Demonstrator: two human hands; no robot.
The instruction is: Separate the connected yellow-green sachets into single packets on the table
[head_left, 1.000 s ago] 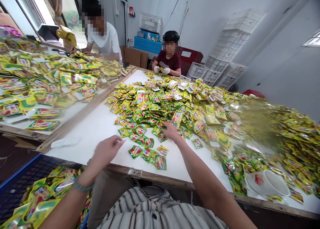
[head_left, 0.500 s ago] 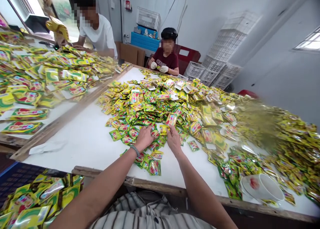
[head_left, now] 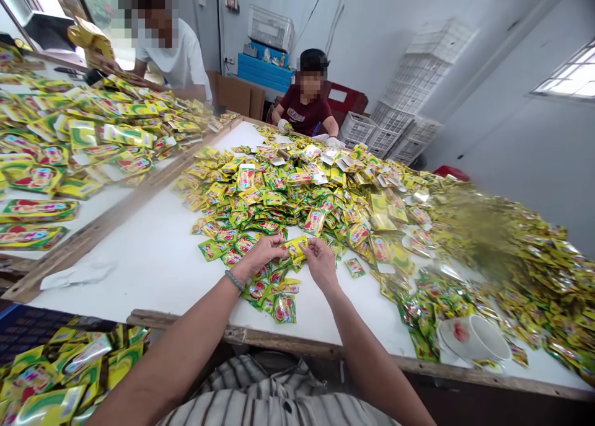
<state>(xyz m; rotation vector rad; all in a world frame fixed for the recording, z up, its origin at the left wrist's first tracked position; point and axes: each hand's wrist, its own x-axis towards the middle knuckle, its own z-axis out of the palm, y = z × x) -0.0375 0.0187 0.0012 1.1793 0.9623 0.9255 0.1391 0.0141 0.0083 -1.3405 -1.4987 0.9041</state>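
Note:
Between my two hands is a small yellow packet (head_left: pixel 296 248), raised a little over the pile. My left hand (head_left: pixel 263 254), with a grey band at the wrist, pinches its left end. At its right end, the thumb and fingers of my right hand (head_left: pixel 321 262) are closed on it. Small green and yellow packets (head_left: pixel 283 307) lie beneath and in front of my left hand. Just beyond my fingers rises a heap of the same packets (head_left: pixel 279 196), with an upright small carton (head_left: pixel 315 221) at its near side. One loose packet (head_left: pixel 355 267) lies right of my right hand.
A white cup (head_left: pixel 476 338) lies tilted at the right by a large packet heap (head_left: pixel 520 252). A wooden strip (head_left: pixel 139 193) divides the table from cartons (head_left: pixel 37 209) at left. A blue crate (head_left: pixel 23 333) of packs stands below. Two people sit across, one wearing white gloves.
My hands have drawn together, and the yellow packet, earlier at my right fingers, is now gripped at both ends. The gloved person's hands have moved apart. The view has shifted slightly.

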